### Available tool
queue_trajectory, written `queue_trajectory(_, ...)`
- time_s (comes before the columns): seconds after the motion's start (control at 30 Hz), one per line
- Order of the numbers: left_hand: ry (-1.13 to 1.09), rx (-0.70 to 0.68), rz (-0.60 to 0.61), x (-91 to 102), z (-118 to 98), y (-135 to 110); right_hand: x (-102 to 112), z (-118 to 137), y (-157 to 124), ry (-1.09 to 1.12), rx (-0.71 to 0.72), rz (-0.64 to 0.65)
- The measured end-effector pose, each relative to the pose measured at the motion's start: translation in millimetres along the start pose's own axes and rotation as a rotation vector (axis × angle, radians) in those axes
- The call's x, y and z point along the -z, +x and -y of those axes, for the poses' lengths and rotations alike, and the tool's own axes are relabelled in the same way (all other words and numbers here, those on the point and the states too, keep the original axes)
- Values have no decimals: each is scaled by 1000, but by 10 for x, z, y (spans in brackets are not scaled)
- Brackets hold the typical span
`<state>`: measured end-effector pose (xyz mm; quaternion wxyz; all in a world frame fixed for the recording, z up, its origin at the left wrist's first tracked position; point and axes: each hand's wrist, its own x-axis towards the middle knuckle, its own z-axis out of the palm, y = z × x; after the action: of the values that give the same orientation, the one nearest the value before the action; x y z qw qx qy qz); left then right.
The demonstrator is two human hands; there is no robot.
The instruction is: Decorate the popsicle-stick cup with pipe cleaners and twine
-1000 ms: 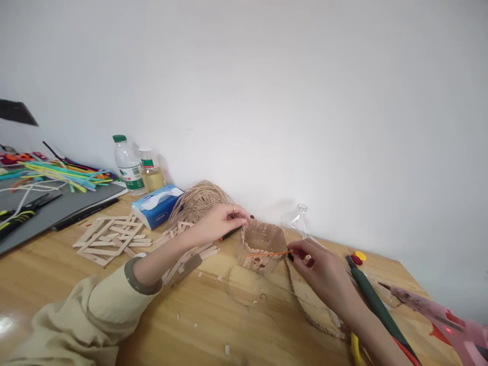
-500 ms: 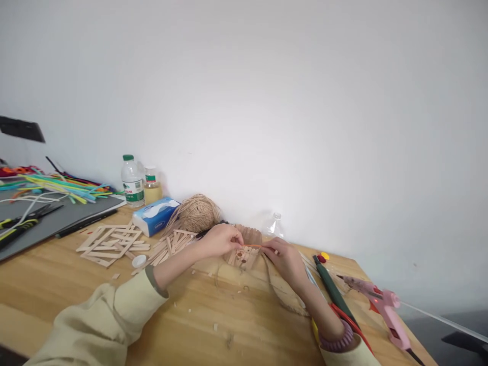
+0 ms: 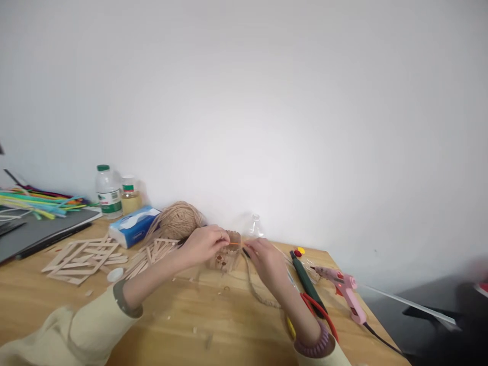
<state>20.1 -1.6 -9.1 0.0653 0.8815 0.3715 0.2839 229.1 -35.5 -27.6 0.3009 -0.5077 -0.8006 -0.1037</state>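
Note:
My left hand [image 3: 204, 243] and my right hand [image 3: 265, 258] meet over a small basket [image 3: 224, 256] built of wooden craft sticks on the wooden table [image 3: 183, 325]. Between their fingertips runs a thin orange strand [image 3: 235, 244], pinched at each end, just above the basket's rim. A braided twine cord [image 3: 259, 290] trails from the basket toward me. Behind my left hand lies a ball of raffia twine [image 3: 177, 219].
Loose craft sticks and stick frames [image 3: 82, 254] lie at the left, with a tissue pack [image 3: 133, 226] and two bottles [image 3: 109, 190] behind. Coloured straws [image 3: 38, 203] rest on a grey board. A pink glue gun [image 3: 345, 292], scissors [image 3: 310, 292] and a clear bottle top [image 3: 254, 226] sit at the right.
The view has drawn back and swung right, so the hands look smaller. My hands have come closer together over the basket, still holding the orange strand.

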Motion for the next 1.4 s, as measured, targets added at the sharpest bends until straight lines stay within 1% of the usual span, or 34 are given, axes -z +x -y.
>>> queue_trajectory(0.13, -16, -93, 50, -122, -46, 149, -20, 64, 86, -103, 47, 78)
queue_trajectory(0.27, 84, -187, 52, -151, 42, 289, -105, 132, 205, -184, 42, 132)
queue_trajectory(0.37, 146, -261, 98, -135, 168, 274, -218, 172, 211, -193, 49, 182)
queue_trajectory(0.47, 78, -301, 212, -49, 274, 197, -256, 206, 184, -138, 109, 255)
queue_trajectory(0.53, -1, -279, 271, 48, 315, 160, -202, 215, 190, -78, 151, 318)
queue_trajectory(0.57, -36, -271, 280, 102, 327, 151, -153, 211, 204, -40, 157, 352)
queue_trajectory(0.67, -120, -212, 270, 243, 339, 153, 39, 167, 270, 117, 81, 446)
queue_trajectory(0.77, -149, -165, 254, 326, 350, 167, 229, 93, 302, 226, -33, 453)
queue_trajectory(0.87, -155, -115, 259, 371, 377, 175, 344, 22, 234, 203, -98, 420)
queue_trajectory(0.93, -156, -80, 278, 387, 408, 180, 351, -14, 132, 157, -122, 410)
queue_trajectory(0.97, -160, -68, 302, 389, 428, 183, 332, -27, 68, 137, -128, 425)
queue_trajectory(1.03, -162, -64, 369, 371, 481, 186, 259, -51, -71, 108, -122, 495)
queue_trajectory(1.1, -124, -94, 452, 324, 542, 181, 173, -81, -197, 84, -84, 558)
queue_trajectory(1.17, -49, -142, 499, 256, 595, 167, 129, -142, -273, 61, -61, 581)
queue_trajectory(1.2, -12, -163, 507, 216, 611, 159, 134, -189, -283, 34, -90, 578)
queue_trajectory(1.23, 14, -179, 505, 174, 616, 152, 158, -250, -273, -20, -158, 568)
queue_trajectory(1.33, 8, -201, 449, 21, 553, 135, 296, -496, -143, -302, -489, 518)
queue_trajectory(1.4, -32, -212, 370, -110, 468, 123, 361, -690, -17, -443, -620, 487)
